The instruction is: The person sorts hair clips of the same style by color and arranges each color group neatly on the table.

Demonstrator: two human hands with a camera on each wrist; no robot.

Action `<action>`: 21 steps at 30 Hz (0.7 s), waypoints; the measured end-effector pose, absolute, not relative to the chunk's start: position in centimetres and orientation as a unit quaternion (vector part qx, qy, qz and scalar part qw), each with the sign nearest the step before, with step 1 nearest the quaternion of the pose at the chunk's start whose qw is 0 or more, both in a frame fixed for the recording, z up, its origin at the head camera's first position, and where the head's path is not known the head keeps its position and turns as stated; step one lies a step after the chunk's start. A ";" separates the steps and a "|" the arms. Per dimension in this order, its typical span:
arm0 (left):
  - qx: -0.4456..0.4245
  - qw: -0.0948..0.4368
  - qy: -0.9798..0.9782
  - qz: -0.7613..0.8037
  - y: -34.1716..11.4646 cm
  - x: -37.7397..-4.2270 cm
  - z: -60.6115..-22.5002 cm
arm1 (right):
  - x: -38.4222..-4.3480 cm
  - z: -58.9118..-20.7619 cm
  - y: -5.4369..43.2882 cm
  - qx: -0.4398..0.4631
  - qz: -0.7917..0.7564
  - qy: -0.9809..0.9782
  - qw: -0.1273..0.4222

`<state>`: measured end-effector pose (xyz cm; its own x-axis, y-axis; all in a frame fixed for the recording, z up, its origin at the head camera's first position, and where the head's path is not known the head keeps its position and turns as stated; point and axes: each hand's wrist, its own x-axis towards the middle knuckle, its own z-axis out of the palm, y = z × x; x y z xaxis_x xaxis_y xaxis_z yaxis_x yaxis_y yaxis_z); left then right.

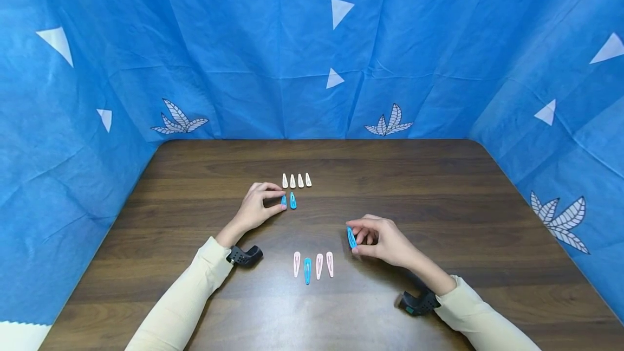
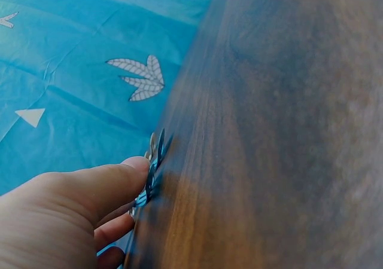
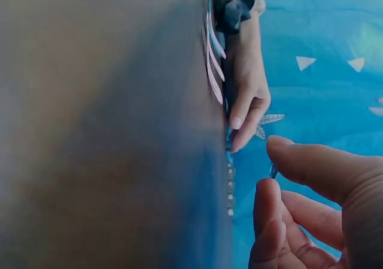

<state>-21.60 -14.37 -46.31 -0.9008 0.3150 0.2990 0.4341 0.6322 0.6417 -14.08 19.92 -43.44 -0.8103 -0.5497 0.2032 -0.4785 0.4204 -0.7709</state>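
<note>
My left hand (image 1: 254,207) pinches a blue snap hair clip (image 1: 284,201) between thumb and fingers, low over the table. Just right of it lies another blue hair clip (image 1: 293,200). In the left wrist view the thumb and the clip (image 2: 149,182) overlap the table's edge line. Farther right and nearer, my right hand (image 1: 382,238) holds up a third blue clip (image 1: 351,238) by its ends, thumb below and index finger above. The right wrist view shows that clip (image 3: 273,171) edge-on between the fingertips.
Several cream hair clips (image 1: 293,181) form a row behind the left hand's clip. Nearer the front, a row holds three pink clips (image 1: 319,266) and one blue clip (image 1: 307,271). Blue patterned cloth (image 1: 312,53) surrounds the brown wooden table (image 1: 414,177).
</note>
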 end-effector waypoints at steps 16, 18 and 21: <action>-0.208 0.082 -0.900 -0.375 -14.3 -21.6 -46.5 | -19.2 -40.4 14.2 -0.274 -0.495 0.825 0.013; -0.207 0.081 -0.901 -0.374 -14.3 -21.5 -46.5 | -19.8 -40.2 13.4 -0.269 -0.504 0.821 0.018; -0.205 0.080 -0.902 -0.372 -14.3 -21.5 -46.3 | -20.6 -40.2 12.4 -0.264 -0.511 0.818 0.024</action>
